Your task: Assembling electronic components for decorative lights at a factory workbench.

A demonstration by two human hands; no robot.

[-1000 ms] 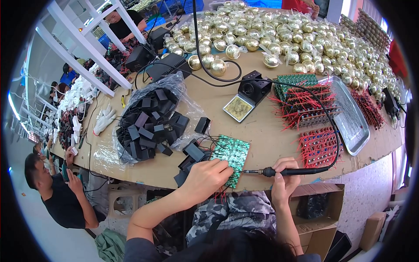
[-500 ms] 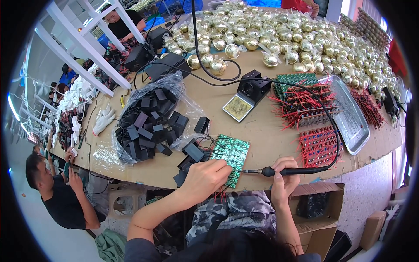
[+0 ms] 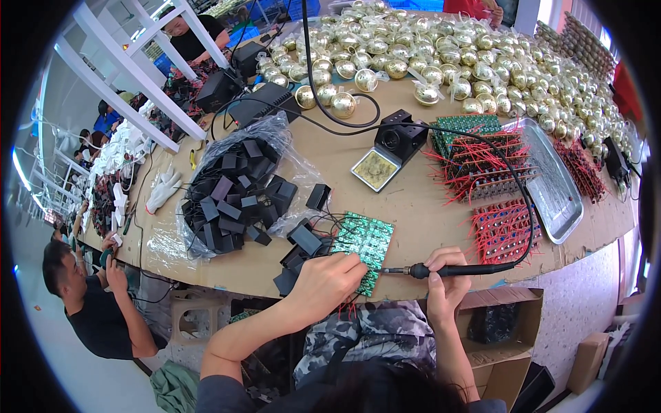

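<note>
A green circuit board (image 3: pixel 367 237) lies near the front edge of the table, with thin black wires at its left side and red wire ends below it. My left hand (image 3: pixel 332 279) is closed over the board's lower left part, fingertips pinched together; whatever is between them is hidden. In my right hand (image 3: pixel 445 281) is a soldering iron (image 3: pixel 458 270) with a black handle, gripped between thumb and fingers. Its metal tip points left and reaches the board's right edge area. Several small black plastic boxes (image 3: pixel 303 237) with wires sit just left of the board.
A plastic bag (image 3: pixel 284 127) full of black boxes lies left. Beyond the board stands an iron holder (image 3: pixel 401 138) with a sponge tray. Stacked red-wired boards (image 3: pixel 506 230) and a metal tray (image 3: pixel 568 217) are right; gold balls (image 3: pixel 396 69) cover the back. The iron's cable arcs across.
My left hand has shifted very slightly right over the board. My right hand and the soldering iron have moved a few pixels left.
</note>
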